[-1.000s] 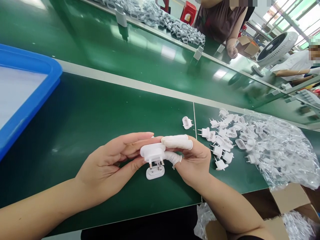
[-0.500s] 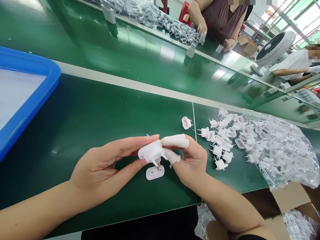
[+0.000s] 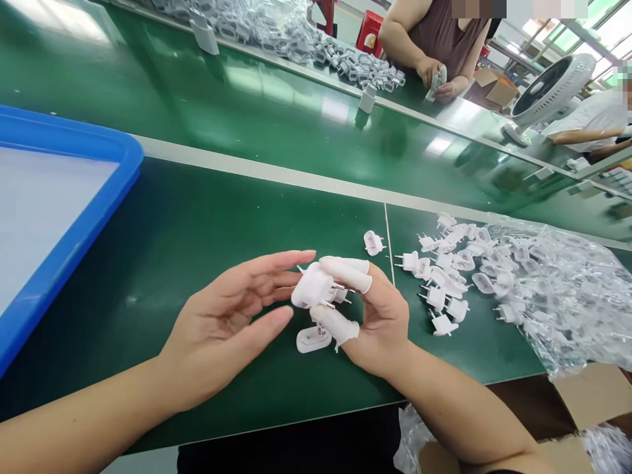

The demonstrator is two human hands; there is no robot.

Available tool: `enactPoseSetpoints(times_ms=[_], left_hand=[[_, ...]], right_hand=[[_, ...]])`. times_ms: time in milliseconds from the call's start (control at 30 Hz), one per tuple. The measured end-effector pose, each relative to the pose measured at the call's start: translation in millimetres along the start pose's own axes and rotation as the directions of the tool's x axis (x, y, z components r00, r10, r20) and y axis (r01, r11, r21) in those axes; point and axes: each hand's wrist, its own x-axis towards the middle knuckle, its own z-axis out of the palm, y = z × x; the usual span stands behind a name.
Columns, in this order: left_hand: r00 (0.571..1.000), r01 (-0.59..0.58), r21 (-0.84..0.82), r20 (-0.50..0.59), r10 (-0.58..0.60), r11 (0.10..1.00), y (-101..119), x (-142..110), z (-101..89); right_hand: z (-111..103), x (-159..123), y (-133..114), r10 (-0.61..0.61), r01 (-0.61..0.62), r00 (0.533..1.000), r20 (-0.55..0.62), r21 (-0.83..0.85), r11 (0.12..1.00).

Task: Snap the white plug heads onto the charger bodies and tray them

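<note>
My right hand (image 3: 368, 309), with white covers on its thumb and finger, pinches a white two-pin plug (image 3: 315, 284) whose metal pins point right. Just left of that plug is my left hand (image 3: 234, 322), its fingers spread and nothing gripped. Below the held plug, an oval white plug piece (image 3: 314, 339) shows its flat face; its upper part is partly hidden. More pins and white plastic show behind the right fingers, but I cannot tell how they are held. A single white plug (image 3: 374, 243) lies on the green table beyond my right hand.
Several loose white plugs (image 3: 437, 296) lie to the right, beside a clear plastic bag (image 3: 567, 289) full of them. A blue tray (image 3: 131, 155) stands at left. Across the green belt, a person (image 3: 439, 39) handles a white piece near a fan (image 3: 553, 89). Cardboard boxes (image 3: 592, 401) sit below at right.
My left fingers have come off the plug and opened. The plug has turned in my right hand. White pieces on the belt have shifted left, and the person opposite has brought both hands together.
</note>
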Motion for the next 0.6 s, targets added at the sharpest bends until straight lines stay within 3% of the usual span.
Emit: enactPoseSetpoints(times_ms=[133,300,467,600], left_hand=[[0.993,0.107,-0.073,-0.048,-0.111,0.992,2.0,4.4,-0.8],[0.951,0.290,-0.196,-0.048,-0.305,0.937,-4.3,-1.5,-4.2],[0.930,0.353,-0.239,-0.012,-0.366,0.904,1.7,0.1,-4.4],[0.937,0.348,-0.178,0.037,-0.347,0.920,7.9,4.3,-3.0]], right_hand=[[-0.8,-1.7,-2.8,-0.054,0.059,0.995,0.088,-0.056,0.997],[-1.2,-2.9,-7.2,-0.070,0.079,0.988,0.141,-0.062,0.995],[-5.7,-2.9,-9.4,-0.063,0.071,0.988,0.142,-0.054,0.996],[-6.1,-4.1,-9.0,-0.080,0.087,0.990,0.120,-0.059,0.994]])
